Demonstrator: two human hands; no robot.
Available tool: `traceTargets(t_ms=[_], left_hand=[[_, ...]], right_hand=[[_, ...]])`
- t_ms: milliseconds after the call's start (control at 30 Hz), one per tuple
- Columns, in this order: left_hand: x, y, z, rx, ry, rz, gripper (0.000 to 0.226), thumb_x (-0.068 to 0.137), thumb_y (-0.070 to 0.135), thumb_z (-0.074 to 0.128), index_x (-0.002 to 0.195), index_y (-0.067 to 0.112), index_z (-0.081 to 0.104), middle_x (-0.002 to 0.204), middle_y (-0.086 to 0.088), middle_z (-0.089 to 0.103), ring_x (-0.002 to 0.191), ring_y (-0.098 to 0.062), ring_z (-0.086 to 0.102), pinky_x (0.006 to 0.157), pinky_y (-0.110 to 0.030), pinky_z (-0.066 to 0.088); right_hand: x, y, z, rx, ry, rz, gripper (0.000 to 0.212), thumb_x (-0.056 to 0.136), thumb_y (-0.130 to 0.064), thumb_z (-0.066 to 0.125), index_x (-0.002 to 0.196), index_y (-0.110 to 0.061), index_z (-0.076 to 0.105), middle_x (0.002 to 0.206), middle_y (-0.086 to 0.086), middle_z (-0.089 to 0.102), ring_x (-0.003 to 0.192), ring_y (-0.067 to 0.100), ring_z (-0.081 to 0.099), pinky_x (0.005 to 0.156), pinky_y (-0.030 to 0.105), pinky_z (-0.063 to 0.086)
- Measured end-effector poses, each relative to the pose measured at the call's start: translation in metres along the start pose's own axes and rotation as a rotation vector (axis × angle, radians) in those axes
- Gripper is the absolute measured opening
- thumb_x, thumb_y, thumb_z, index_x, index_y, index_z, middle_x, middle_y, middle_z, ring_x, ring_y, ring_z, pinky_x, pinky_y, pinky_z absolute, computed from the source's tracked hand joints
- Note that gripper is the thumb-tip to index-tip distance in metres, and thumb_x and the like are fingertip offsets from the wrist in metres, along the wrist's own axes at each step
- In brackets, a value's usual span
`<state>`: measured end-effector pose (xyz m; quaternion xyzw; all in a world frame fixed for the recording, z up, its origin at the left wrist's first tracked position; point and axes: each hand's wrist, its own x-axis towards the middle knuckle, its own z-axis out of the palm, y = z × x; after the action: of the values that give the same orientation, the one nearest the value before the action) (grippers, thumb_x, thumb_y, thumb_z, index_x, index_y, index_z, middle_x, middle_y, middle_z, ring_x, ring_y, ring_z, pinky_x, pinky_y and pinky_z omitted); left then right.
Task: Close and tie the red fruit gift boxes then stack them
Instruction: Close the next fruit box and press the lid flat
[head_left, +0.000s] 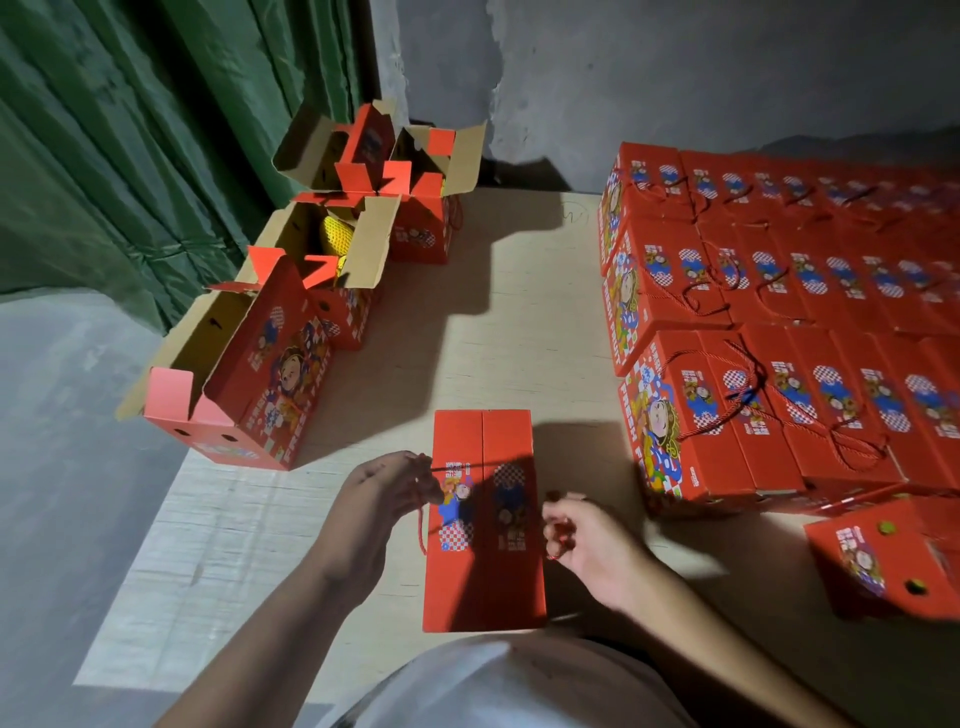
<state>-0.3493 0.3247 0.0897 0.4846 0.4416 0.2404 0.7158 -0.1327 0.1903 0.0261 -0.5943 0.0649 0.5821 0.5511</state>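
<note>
**Now tying the cord on the shut box**

Right between my hands lies the box (483, 519), its flaps already down and meeting along the middle seam, so closing looks done and the tie is the step I am on. My left hand (382, 501) pinches one end of the red cord (422, 525) at the box's left edge, a loose length dangling below my fingers. My right hand (587, 540) is curled round the other end just off the right edge; a dark strand seems to run across the lid between them, though the shadow makes it hard to follow.

Next, I judge, I must bring both ends together over the lid and knot them snugly.

Beyond my right hand, the stack (779, 364) of tied boxes waits. Past my left hand, the open boxes (270, 343) stand on the tabletop (519, 312).
</note>
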Motion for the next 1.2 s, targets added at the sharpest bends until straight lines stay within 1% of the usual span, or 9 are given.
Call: traceTargets(t_ms=[67,167,300,433,500,667,800,1067,1200], left_hand=[[-0.001,0.011,0.003,-0.028,0.02,0.027,0.029,0.101,0.014,0.054,0.078,0.007,0.07,0.084,-0.017,0.069,0.083,-0.027,0.069,0.088,-0.037,0.055],[-0.002,0.023,0.007,-0.073,0.094,0.039,0.026,0.103,0.012,0.052,0.084,0.002,0.068,0.081,-0.016,0.067,0.08,-0.027,0.068,0.091,-0.043,0.057],[-0.012,0.044,0.012,-0.146,0.138,0.093,0.027,0.102,0.014,0.05,0.081,0.005,0.064,0.072,-0.011,0.054,0.067,-0.021,0.054,0.079,-0.042,0.05],[-0.028,0.08,0.008,-0.167,-0.028,0.265,0.025,0.093,0.028,0.055,0.078,0.009,0.06,0.069,-0.005,0.047,0.061,-0.017,0.043,0.058,-0.028,0.043],[-0.03,0.095,0.013,-0.118,-0.078,0.31,0.027,0.097,0.026,0.052,0.081,0.006,0.06,0.069,-0.006,0.048,0.061,-0.018,0.043,0.055,-0.028,0.041],[-0.024,0.094,0.04,-0.048,-0.011,0.259,0.031,0.103,0.012,0.048,0.075,0.009,0.062,0.069,-0.011,0.043,0.058,-0.016,0.038,0.056,-0.031,0.033],[-0.017,0.09,0.037,-0.077,-0.041,0.257,0.022,0.093,0.02,0.053,0.078,0.009,0.064,0.068,-0.01,0.048,0.057,-0.015,0.042,0.051,-0.024,0.037],[0.0,0.069,0.047,-0.06,-0.022,0.168,0.038,0.105,0.005,0.043,0.078,0.01,0.069,0.066,-0.008,0.053,0.055,-0.015,0.045,0.053,-0.024,0.04],[0.006,0.057,0.052,0.001,-0.026,0.137,0.038,0.104,0.003,0.046,0.076,0.009,0.071,0.069,-0.009,0.061,0.06,-0.016,0.054,0.057,-0.024,0.046]], right_hand=[[-0.01,-0.017,0.01,0.065,-0.025,-0.044,0.01,0.099,-0.004,0.057,0.1,-0.012,0.062,0.073,0.005,0.06,0.057,0.012,0.047,0.051,0.024,0.032],[-0.033,-0.054,0.026,0.086,-0.092,-0.155,0.017,0.103,-0.014,0.054,0.114,-0.008,0.065,0.072,0.003,0.055,0.053,0.009,0.038,0.045,0.021,0.023],[-0.072,-0.105,0.044,0.029,-0.158,-0.277,0.016,0.101,-0.014,0.053,0.107,-0.01,0.068,0.07,0.0,0.049,0.049,0.008,0.028,0.047,0.023,0.013],[-0.107,-0.135,0.056,-0.002,-0.294,-0.461,0.015,0.094,-0.021,0.062,0.103,-0.014,0.072,0.07,-0.002,0.051,0.048,0.008,0.03,0.039,0.02,0.02],[-0.113,-0.142,0.063,-0.068,-0.266,-0.525,0.015,0.097,-0.027,0.063,0.098,-0.013,0.069,0.07,-0.002,0.049,0.05,0.008,0.029,0.042,0.022,0.016],[-0.113,-0.15,0.07,-0.001,-0.212,-0.445,0.029,0.102,-0.039,0.06,0.083,-0.018,0.058,0.068,-0.005,0.042,0.049,0.007,0.022,0.043,0.022,0.012],[-0.11,-0.148,0.07,-0.084,-0.237,-0.539,0.024,0.101,-0.032,0.063,0.082,-0.016,0.063,0.07,-0.003,0.046,0.05,0.008,0.024,0.044,0.023,0.012],[-0.088,-0.133,0.062,-0.14,-0.121,-0.575,0.019,0.1,-0.022,0.066,0.084,-0.012,0.07,0.073,0.002,0.049,0.052,0.01,0.032,0.045,0.022,0.019],[-0.081,-0.126,0.058,-0.201,-0.08,-0.563,0.016,0.1,-0.013,0.064,0.094,0.002,0.068,0.079,0.008,0.049,0.056,0.011,0.036,0.051,0.025,0.022]])
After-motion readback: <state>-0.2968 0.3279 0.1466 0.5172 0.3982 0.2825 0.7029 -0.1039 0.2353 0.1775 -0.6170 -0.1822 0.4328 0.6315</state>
